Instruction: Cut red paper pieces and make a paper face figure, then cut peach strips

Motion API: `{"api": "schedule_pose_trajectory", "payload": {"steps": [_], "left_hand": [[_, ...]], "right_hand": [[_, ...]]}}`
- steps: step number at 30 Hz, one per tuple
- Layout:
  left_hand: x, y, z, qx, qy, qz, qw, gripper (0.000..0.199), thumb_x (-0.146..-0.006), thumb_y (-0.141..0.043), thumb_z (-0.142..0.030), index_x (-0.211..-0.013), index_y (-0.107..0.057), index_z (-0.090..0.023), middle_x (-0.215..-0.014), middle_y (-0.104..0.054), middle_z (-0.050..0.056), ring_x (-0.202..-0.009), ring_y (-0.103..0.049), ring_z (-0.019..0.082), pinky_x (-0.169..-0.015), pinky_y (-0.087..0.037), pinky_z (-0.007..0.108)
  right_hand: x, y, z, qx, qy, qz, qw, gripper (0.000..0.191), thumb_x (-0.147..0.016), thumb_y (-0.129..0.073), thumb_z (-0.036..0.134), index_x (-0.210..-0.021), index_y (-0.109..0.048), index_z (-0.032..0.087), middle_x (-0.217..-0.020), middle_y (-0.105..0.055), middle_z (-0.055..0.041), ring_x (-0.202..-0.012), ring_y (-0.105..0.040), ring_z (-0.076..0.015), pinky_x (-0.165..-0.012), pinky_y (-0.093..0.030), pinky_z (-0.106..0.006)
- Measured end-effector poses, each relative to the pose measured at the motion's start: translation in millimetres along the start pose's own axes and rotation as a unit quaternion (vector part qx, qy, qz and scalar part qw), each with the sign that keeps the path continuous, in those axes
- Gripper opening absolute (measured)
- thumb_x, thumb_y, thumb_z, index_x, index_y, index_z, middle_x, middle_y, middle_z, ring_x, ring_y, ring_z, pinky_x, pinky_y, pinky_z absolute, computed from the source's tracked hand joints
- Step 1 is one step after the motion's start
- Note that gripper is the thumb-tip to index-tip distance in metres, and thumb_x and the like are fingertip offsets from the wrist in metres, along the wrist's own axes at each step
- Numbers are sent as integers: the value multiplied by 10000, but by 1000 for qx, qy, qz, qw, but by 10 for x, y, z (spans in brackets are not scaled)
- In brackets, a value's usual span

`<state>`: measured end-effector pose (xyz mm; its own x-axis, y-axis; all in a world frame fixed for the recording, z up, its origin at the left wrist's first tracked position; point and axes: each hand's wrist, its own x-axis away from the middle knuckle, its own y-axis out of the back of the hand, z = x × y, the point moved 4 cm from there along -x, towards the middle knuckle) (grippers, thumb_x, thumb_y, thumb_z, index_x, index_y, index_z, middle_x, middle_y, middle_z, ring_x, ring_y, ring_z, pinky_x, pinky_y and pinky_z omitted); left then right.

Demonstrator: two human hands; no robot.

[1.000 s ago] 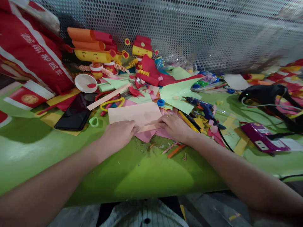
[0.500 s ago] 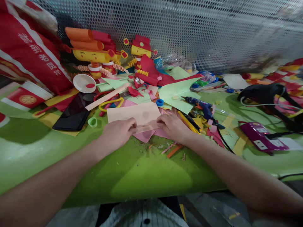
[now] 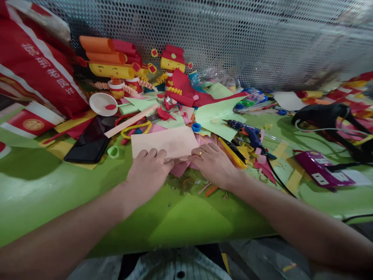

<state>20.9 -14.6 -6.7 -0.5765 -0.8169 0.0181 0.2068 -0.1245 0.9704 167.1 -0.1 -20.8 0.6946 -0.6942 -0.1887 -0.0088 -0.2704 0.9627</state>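
A pale peach sheet of paper (image 3: 166, 140) lies in front of me, its near edge turned up into a narrow fold. My left hand (image 3: 150, 169) is closed on the left part of that edge, knuckles up. Closed on its right end is my right hand (image 3: 214, 163), with a ring on one finger. The fingertips of both hands are partly hidden under them. Pink paper (image 3: 180, 169) shows beneath the sheet. Just beyond it sit a blue ring (image 3: 196, 127) and yellow-handled scissors (image 3: 136, 130). A yellow cutter (image 3: 233, 153) lies beside my right hand.
A glue gun (image 3: 247, 132) rests on green paper (image 3: 214, 116), its cord trailing right. A phone (image 3: 89, 144), paper cup (image 3: 33, 119) and red bag (image 3: 37, 62) are at left. Paper figures (image 3: 109, 68) stand by the mesh wall (image 3: 204, 35). A purple power strip (image 3: 323, 169) is at right.
Both hands have rolled forward over the paper's near edge, so the knuckles now face up. The left hand covers more of the sheet; the strip between the hands looks narrower.
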Motion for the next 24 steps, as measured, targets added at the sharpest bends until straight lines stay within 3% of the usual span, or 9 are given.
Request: {"api": "schedule_pose_trajectory", "payload": {"steps": [8, 14, 19, 24], "left_hand": [[31, 67, -72, -25, -4, -27, 999, 342, -853, -390, -80, -1010, -674, -189, -932, -657, 121, -914, -559, 293, -762, -409, 450], [41, -75, -167, 14, -56, -23, 998, 464, -824, -332, -31, -1232, -544, -95, -1282, -549, 162, -1186, -486, 286, -925, -405, 455], [71, -108, -222, 12, -45, 2, 999, 494, -795, -277, 19, -1215, -532, -33, -1243, -564, 218, -1135, -555, 263, -923, -470, 411], [105, -60, -268, -30, -15, 53, 998, 502, -773, -336, 28, -1250, -490, 19, -1249, -541, 260, -1132, -549, 323, -871, -510, 409]], "right_hand": [[44, -19, 68, -7, 7, 43, 999, 317, -858, -491, 111, -1150, -604, 163, -987, -686, -99, -895, -621, -223, -795, -477, -364], [48, -9, 113, -23, 37, 34, 998, 342, -842, -460, 66, -1148, -600, 129, -1168, -634, -121, -1023, -600, -221, -866, -496, -372], [75, -27, 119, -30, 53, 24, 998, 366, -827, -435, 51, -1148, -604, 102, -1180, -627, -144, -1081, -592, -216, -911, -497, -363], [77, -24, 85, -35, 40, 16, 998, 393, -803, -438, 25, -1134, -619, 134, -1173, -639, -102, -1058, -613, -191, -901, -503, -321]]}}
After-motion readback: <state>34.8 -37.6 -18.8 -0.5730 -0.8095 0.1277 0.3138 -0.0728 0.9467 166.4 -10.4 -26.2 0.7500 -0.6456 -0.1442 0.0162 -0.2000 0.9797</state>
